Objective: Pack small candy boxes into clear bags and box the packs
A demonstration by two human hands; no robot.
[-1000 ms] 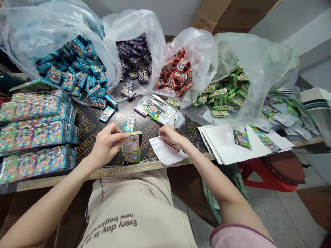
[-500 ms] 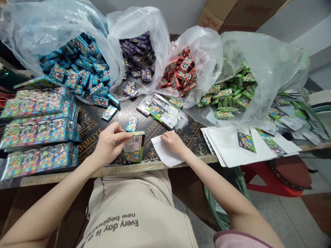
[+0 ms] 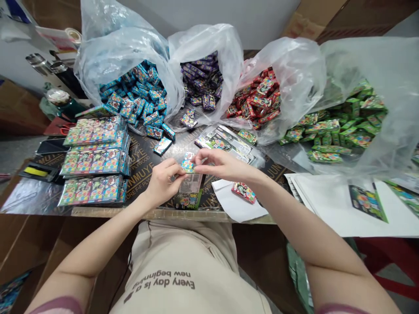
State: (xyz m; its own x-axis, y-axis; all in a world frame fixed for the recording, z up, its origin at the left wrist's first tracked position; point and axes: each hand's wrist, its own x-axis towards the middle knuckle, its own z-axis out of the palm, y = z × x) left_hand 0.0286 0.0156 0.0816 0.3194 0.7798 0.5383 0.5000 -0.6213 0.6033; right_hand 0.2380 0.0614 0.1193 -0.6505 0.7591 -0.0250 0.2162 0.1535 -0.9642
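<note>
My left hand [image 3: 166, 182] pinches the upper left edge of a clear-windowed box [image 3: 190, 196] with a green printed lower part, standing near the table's front edge. Just behind the box's top is a small blue candy-like packet [image 3: 187, 161]. The fingers of my right hand [image 3: 218, 165] close on this packet's right edge, thumb and forefinger bent together. A red packet [image 3: 244, 192] lies on a white paper sheet [image 3: 225, 203], under my right forearm. Part of the box's top is hidden by my fingers.
Clear bags hold blue [image 3: 140, 93], purple [image 3: 203, 78], red [image 3: 258, 98] and green packets [image 3: 347, 117] along the back. Filled packs [image 3: 91, 161] are stacked at left. Flat printed sleeves [image 3: 229, 144] lie mid-table; white sheets [image 3: 314, 200] lie at right.
My right hand has left the white paper and moved up and left to the blue packet. The red packet on the paper now shows. The view has turned left; my left hand keeps the box.
</note>
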